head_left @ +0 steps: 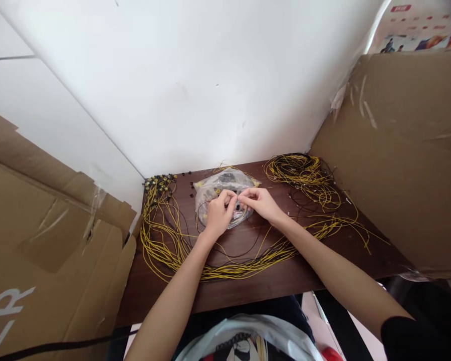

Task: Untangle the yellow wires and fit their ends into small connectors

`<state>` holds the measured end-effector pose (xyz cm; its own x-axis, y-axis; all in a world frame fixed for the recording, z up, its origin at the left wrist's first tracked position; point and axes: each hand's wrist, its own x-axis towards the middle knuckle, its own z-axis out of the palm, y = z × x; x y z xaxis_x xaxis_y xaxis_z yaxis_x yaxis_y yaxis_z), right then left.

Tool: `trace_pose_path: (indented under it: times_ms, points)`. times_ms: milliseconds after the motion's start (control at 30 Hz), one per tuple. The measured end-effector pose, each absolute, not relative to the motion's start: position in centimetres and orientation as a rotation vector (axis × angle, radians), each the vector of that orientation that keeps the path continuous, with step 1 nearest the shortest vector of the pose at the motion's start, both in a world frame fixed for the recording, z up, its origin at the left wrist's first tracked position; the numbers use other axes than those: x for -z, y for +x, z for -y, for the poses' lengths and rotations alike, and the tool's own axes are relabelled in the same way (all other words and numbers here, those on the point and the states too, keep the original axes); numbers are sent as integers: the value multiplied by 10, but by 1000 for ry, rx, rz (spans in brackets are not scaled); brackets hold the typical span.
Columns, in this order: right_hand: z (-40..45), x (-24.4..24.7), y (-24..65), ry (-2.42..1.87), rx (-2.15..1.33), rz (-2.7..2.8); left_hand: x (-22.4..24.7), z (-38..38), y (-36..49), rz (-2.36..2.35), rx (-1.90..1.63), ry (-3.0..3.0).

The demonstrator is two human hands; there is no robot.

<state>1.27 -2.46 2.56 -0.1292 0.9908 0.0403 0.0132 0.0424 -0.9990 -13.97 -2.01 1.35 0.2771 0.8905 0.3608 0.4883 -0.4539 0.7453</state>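
Observation:
Above a clear plastic bag (229,179) on the dark brown table (225,296), my two hands meet with their fingertips nearly touching. My left hand (221,210) is closed in a pinch, and my right hand (261,203) pinches from the other side. What lies between the fingertips is too small to make out. Dark and yellow small parts show inside the bag. A long bundle of yellow and black wires (233,271) curves across the table in front of the bag, passing beneath my forearms. Small black and yellow connectors (160,185) cluster at its left end.
A coiled heap of yellow and black wires (295,168) lies at the back right. Cardboard stands on the left (60,235) and right (391,150), with a white wall (210,90) behind. A white bag (263,328) sits below the table's front edge.

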Motion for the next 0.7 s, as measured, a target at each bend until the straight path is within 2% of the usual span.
trace_pose_path:
  times_ms: [367,700]
  points:
    - [25,-27,14,-1122,-1330,1204,-3,14,-143,-1242,-1102,1801]
    - [19,-14,16,-1093,-1320,1192,-5,14,-143,-997,-1059,1591]
